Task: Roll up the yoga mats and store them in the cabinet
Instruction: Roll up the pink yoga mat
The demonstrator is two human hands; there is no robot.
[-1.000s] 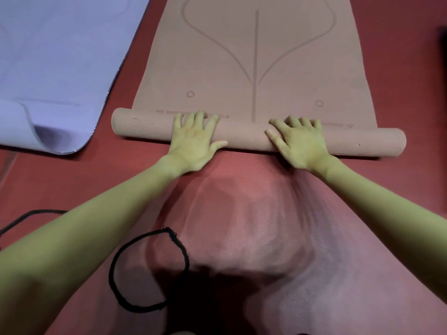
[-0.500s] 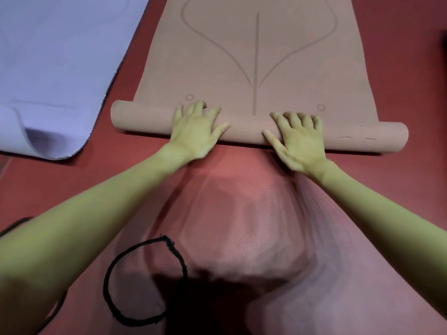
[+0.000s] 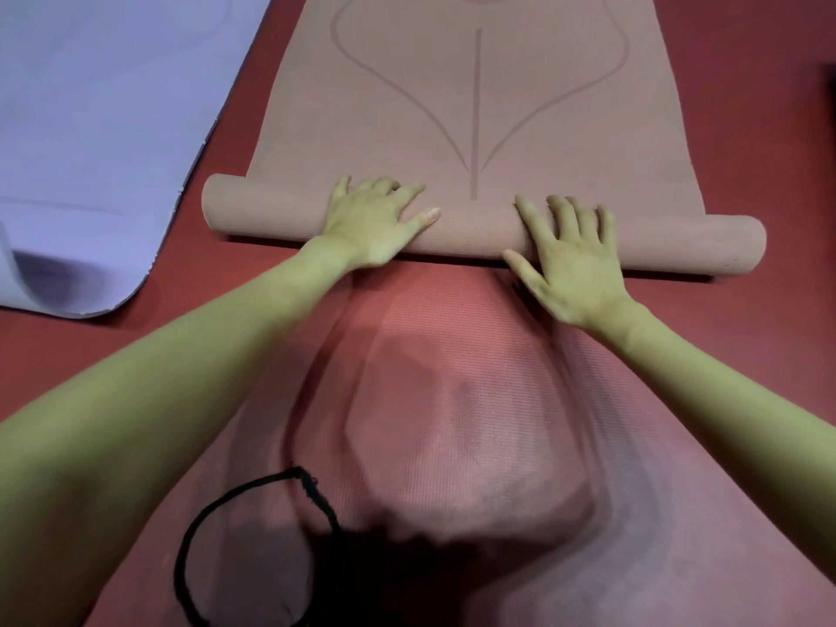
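A tan yoga mat (image 3: 479, 106) with curved line markings lies on the red floor, its near end wound into a roll (image 3: 475, 228) that runs left to right. My left hand (image 3: 375, 224) presses flat on the roll left of centre, fingers spread. My right hand (image 3: 570, 260) presses flat on the roll right of centre, fingers straight. A lilac yoga mat (image 3: 99, 129) lies unrolled at the left, its near corner curled up.
A black cord loop (image 3: 253, 549) lies on the red floor (image 3: 452, 400) near my body. A dark object edge (image 3: 830, 97) shows at the far right. No cabinet is in view.
The roll has moved farther away along the tan mat and grown thicker, covering the small circle marks. Both hands travelled forward with it.
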